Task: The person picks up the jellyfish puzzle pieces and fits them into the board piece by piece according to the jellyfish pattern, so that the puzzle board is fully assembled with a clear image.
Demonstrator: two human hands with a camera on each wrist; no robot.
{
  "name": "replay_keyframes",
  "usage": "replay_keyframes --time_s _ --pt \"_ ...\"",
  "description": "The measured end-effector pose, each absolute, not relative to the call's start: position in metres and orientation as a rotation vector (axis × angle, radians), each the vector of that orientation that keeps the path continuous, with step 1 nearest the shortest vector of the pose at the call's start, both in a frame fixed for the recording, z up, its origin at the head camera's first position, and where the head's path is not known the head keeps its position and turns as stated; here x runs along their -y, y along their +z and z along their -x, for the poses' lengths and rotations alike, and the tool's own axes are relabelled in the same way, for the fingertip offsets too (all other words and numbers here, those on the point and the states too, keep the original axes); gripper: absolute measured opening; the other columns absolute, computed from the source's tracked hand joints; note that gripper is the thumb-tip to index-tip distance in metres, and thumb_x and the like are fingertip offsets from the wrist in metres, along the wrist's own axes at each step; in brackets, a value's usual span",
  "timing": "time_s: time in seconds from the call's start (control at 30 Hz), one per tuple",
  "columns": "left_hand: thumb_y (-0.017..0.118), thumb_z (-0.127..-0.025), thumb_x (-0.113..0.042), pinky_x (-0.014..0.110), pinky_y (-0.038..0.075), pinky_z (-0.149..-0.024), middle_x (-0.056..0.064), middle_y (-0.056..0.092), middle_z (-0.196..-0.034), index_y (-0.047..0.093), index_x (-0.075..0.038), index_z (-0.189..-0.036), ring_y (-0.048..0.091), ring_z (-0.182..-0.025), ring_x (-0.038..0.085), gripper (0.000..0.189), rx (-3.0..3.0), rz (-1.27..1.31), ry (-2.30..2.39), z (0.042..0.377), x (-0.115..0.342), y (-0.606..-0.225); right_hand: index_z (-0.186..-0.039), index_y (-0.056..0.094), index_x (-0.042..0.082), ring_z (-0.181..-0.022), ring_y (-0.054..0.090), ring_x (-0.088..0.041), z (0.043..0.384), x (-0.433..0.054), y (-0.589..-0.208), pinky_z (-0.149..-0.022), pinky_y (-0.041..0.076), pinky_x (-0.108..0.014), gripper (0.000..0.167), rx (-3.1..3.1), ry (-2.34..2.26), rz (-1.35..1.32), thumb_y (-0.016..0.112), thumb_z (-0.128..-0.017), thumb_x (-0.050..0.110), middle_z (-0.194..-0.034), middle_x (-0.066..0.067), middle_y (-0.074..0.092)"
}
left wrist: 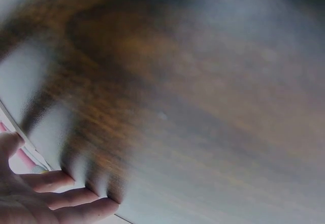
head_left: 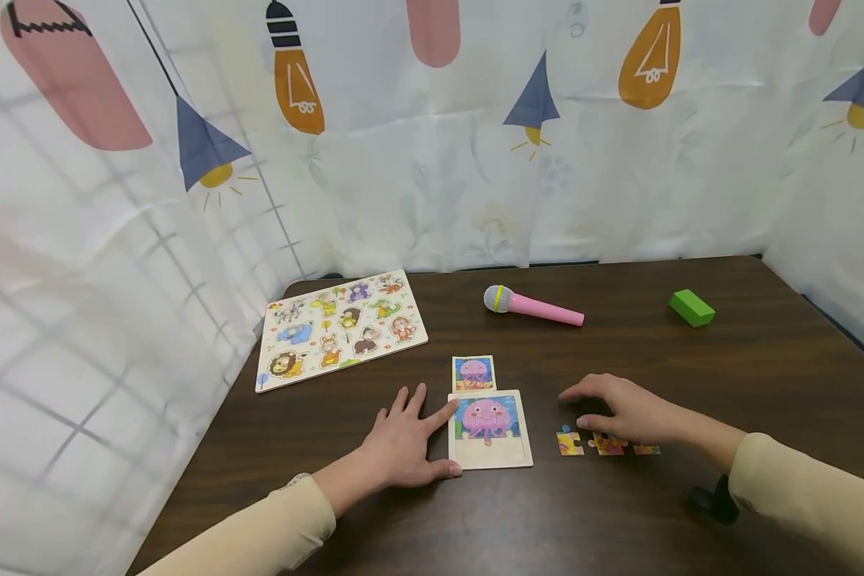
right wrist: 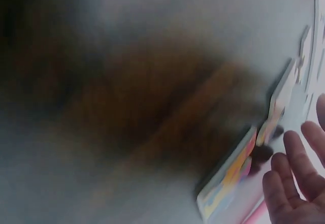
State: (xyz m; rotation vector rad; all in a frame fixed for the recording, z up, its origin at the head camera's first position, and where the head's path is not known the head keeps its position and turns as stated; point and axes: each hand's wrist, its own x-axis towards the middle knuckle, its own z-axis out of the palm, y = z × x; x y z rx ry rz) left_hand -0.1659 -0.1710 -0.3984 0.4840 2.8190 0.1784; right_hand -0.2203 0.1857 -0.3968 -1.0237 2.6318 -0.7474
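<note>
At the far left of the dark table (head_left: pixel 518 520), an animal board (head_left: pixel 347 328) lies at a slant. The left hand (head_left: pixel 406 450) rests flat with fingers spread, gripping nothing; its index finger and thumb touch the left edge of a puzzle tray (head_left: pixel 491 456), whose upper part shows a pink jellyfish. A small jellyfish card (head_left: pixel 473 374) lies against the tray's top edge. Beyond is a pink microphone (head_left: pixel 545 310). Loose puzzle pieces (head_left: pixel 570 442) lie right of the tray, under the right hand (head_left: pixel 628 412), its fingers loosely bent, thumb apart, holding nothing. Farthest right is a green block (head_left: pixel 692 308).
</note>
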Motion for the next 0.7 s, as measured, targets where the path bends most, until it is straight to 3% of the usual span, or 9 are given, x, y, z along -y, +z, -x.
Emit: replay_keyframes --time_s 0.2,0.4,0.7 --pt "0.066 -0.086 -0.071 0.069 0.034 -0.112 0.022 0.024 -0.168 0.034 -0.035 -0.16 0.023 -0.154 0.05 0.089 -2.814 -0.473 0.176 0.166 0.171 -0.398 -0.118 0.071 0.021 -0.11 0.052 -0.021 0.213 -0.179 -0.398 -0.091 0.048 -0.038 0.034 -2.597 -0.705 1.038 0.08 -0.089 0.036 -0.116 0.005 0.062" --pt "0.066 -0.087 -0.07 0.07 0.034 -0.112 0.022 0.024 -0.168 0.034 -0.034 -0.161 0.023 -0.153 0.05 0.088 -2.815 -0.48 0.176 0.167 0.171 -0.398 -0.109 0.068 0.022 -0.108 0.048 -0.022 0.209 -0.173 -0.4 -0.088 0.047 -0.038 0.041 -2.627 -0.657 1.008 0.088 -0.079 0.041 -0.109 0.006 0.057" --pt "0.067 -0.086 -0.069 0.07 0.034 -0.112 0.022 0.024 -0.168 0.034 -0.034 -0.161 0.023 -0.153 0.05 0.089 -2.813 -0.481 0.177 0.167 0.17 -0.396 -0.103 0.066 0.022 -0.103 0.049 -0.019 0.208 -0.168 -0.401 -0.086 0.049 -0.037 0.038 -2.67 -0.614 1.018 0.09 -0.078 0.037 -0.105 0.007 0.057"
